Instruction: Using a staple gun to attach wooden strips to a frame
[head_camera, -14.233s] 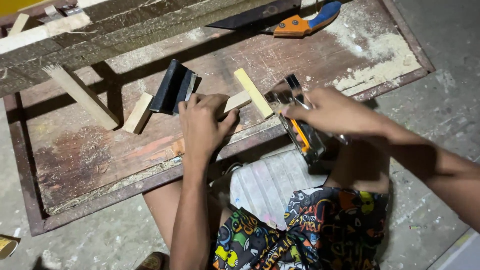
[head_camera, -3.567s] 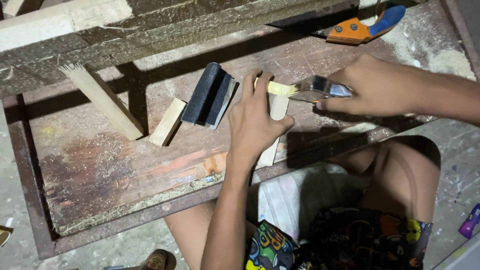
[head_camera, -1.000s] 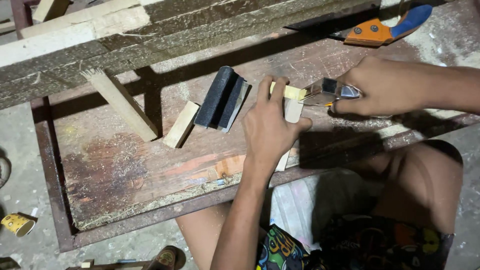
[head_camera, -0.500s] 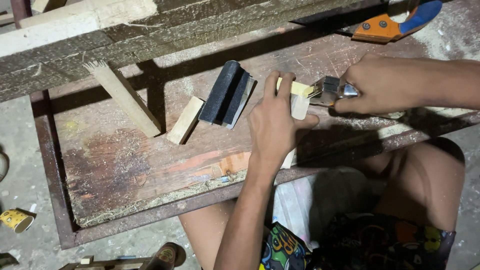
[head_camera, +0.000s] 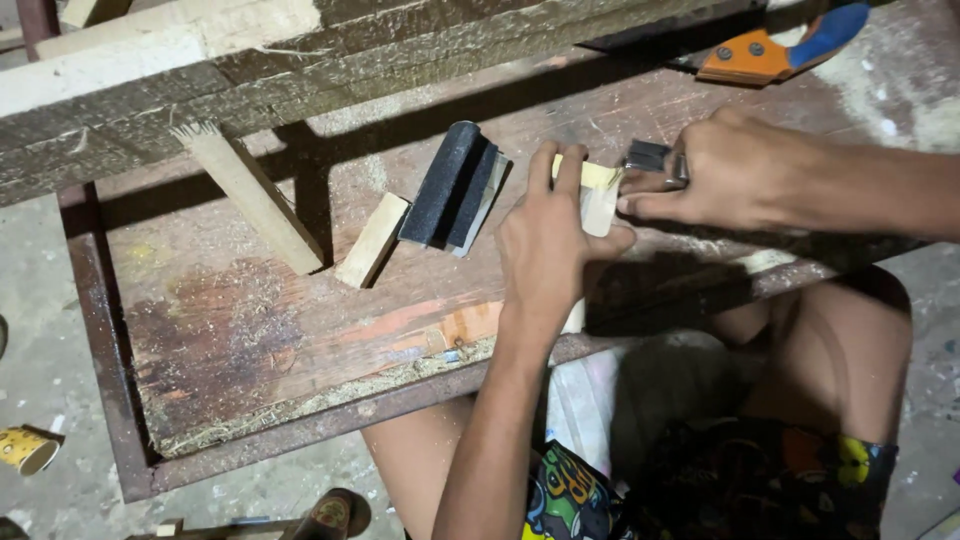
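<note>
My left hand (head_camera: 548, 245) presses down on a pale wooden strip (head_camera: 600, 198) lying on the worn wooden board (head_camera: 250, 340), fingers spread over its top end. My right hand (head_camera: 715, 170) grips a small metal tool (head_camera: 650, 158) whose tip meets the strip's upper end, where a second pale strip crosses it. A dark sanding block (head_camera: 455, 185) sits just left of my left hand.
A short wood offcut (head_camera: 372, 240) leans beside the sanding block. A longer wooden stick (head_camera: 250, 195) slants up to a rough timber beam (head_camera: 300, 50). An orange and blue saw handle (head_camera: 775, 50) lies at the top right. A yellow roll (head_camera: 25, 448) rests on the concrete floor.
The view has shifted slightly; my hands sit a little lower and more to the right in frame. Both hands keep their hold on the strip and the tool.
</note>
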